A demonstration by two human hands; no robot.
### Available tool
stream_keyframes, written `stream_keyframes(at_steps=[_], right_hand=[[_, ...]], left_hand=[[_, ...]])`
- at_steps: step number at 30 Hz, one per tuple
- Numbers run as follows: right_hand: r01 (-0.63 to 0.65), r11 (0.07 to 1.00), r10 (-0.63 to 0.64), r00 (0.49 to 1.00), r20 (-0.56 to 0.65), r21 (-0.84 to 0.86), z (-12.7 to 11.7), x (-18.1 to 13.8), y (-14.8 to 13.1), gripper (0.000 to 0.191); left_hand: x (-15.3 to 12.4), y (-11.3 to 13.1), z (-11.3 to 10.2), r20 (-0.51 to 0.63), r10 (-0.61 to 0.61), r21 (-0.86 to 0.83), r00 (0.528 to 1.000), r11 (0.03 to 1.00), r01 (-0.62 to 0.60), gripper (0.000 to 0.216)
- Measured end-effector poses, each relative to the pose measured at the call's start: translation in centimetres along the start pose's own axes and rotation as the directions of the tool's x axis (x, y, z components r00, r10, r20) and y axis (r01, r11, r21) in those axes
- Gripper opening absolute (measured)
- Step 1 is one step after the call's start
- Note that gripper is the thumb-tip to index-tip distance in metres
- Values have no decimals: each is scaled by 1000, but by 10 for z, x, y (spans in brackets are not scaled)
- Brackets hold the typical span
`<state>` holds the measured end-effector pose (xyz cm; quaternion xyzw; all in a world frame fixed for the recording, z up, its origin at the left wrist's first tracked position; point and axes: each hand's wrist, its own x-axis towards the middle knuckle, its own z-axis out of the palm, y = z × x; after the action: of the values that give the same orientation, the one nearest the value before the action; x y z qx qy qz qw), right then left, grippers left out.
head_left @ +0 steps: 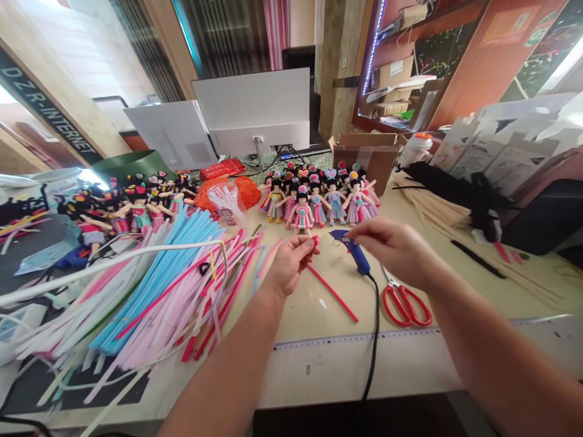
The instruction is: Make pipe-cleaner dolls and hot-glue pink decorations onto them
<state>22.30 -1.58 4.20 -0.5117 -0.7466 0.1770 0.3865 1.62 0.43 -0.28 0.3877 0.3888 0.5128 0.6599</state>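
Observation:
My left hand [290, 262] is closed in a pinch on the curled end of a red pipe cleaner [332, 293], whose straight length runs down to the right over the table. My right hand [394, 247] hovers just right of it, fingers curled above the blue glue gun [353, 250]; whether it grips the gun I cannot make out. The gun's black cord [374, 340] trails toward the table's front edge. Red-handled scissors [403, 301] lie just below my right wrist.
A big heap of pink, blue and white pipe cleaners [150, 291] covers the left. Rows of small dolls [319, 200] stand behind my hands, more dolls [127, 209] at the left. Two monitors [255, 112], a cardboard box [373, 155], and black and cream strips [446, 194] lie beyond.

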Motion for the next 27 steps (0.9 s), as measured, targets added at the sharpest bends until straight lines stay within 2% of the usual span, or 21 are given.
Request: stream_keyframes(at_steps=[2,6,9,13,18,23,27], right_hand=[[25,1000,-26,998,64,5,16,3,-15,21],[-37,999,35,998,61,30,34,9,-22,21],[-74,993,67,994,83,88,35,11,-22,23],[-115,990,110,992,64,84,33,13,-26,23],[-85,994,81,995,54,73,35,13,-28,23],[-60,997,59,998,18,56,19,20,-24,20],[-51,998,45,989,-138,-42,-16,57,-7,18]], left_hand=[[-2,1,3,34,22,37,999,999,-24,35],[-6,3,6,91,63,84,994,994,-71,34],[-8,4,7,119,84,103,989,990,-97,34],[-9,5,8,122,97,103,988,989,-110,32],[-10,5,9,105,75,81,992,993,-84,32],[-7,3,8,74,24,49,997,998,-27,34],[-4,0,3,-3,-36,27,999,999,36,38]])
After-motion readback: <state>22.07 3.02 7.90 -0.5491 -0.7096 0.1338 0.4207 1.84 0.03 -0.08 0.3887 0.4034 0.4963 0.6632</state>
